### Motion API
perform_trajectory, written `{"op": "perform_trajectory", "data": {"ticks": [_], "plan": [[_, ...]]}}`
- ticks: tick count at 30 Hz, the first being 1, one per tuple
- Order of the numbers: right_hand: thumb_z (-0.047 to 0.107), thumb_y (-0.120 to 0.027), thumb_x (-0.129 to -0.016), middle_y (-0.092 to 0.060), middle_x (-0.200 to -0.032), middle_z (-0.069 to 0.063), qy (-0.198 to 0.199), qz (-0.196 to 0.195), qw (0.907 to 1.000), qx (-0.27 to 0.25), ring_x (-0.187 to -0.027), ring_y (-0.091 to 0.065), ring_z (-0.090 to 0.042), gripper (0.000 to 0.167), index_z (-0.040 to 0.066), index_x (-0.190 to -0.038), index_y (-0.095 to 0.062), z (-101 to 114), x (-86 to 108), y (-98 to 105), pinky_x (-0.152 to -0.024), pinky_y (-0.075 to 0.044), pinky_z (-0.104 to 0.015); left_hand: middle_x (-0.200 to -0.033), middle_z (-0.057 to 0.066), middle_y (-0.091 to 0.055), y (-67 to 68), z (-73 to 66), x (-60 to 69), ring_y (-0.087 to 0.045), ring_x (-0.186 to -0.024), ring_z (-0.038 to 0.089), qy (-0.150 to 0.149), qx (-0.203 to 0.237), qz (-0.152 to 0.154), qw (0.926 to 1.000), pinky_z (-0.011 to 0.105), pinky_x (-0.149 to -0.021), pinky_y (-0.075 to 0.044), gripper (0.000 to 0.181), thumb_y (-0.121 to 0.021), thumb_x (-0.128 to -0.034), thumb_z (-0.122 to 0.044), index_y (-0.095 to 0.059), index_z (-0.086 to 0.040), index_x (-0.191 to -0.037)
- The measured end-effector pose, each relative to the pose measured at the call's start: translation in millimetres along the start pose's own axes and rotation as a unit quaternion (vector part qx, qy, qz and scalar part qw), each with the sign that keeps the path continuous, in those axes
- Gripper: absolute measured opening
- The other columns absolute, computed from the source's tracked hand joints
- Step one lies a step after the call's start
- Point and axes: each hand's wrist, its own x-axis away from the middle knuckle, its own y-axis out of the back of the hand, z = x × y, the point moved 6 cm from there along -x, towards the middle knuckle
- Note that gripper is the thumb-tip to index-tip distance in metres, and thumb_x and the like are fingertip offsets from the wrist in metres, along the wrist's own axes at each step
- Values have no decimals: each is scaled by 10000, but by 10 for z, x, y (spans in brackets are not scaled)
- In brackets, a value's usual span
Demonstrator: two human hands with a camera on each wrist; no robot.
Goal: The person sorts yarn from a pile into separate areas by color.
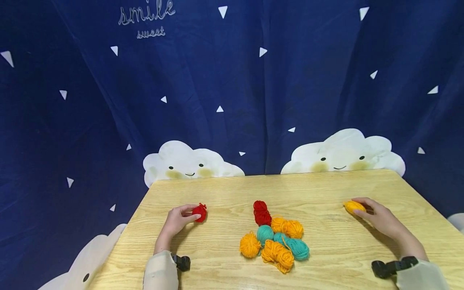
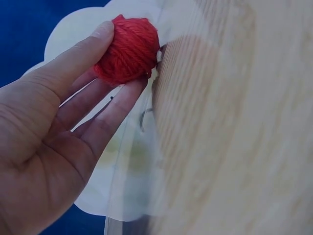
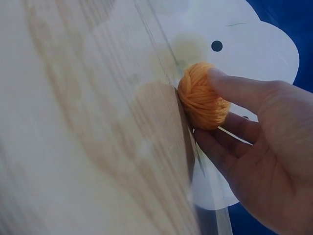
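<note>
On the left side of the table my left hand [image 1: 178, 220] pinches a small red yarn ball [image 1: 199, 213] between thumb and fingers. In the left wrist view the thumb lies on top of the red yarn ball [image 2: 129, 51], fingers beneath it. Far to the right, my right hand [image 1: 380, 217] holds an orange yarn ball [image 1: 353, 207] the same way. The right wrist view has the thumb pressed on the orange yarn ball [image 3: 203, 96], which sits at or just above the tabletop; any contact cannot be told.
Between the hands lies a pile: a red yarn skein [image 1: 262, 213], orange skeins [image 1: 287, 228], a round orange ball [image 1: 250, 245], a teal ball [image 1: 265, 234] and a teal skein [image 1: 298, 249]. Behind the wooden table [image 1: 217, 274] hangs a blue curtain [image 1: 232, 80] with clouds.
</note>
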Motion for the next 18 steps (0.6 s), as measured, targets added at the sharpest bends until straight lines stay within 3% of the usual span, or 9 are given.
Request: {"op": "perform_trajectory", "data": {"ticks": [18], "plan": [[302, -522, -1019, -500, -1330, -361, -47, -21, 10000, 33, -1174, -509, -508, 548, -95, -1386, -430, 40, 9, 23, -907, -477, -576, -1130, 129, -731, -8, 1, 23, -717, -969, 251, 96, 36, 136, 9999, 399, -889, -571, 354, -795, -808, -165, -721, -87, -1145]]}}
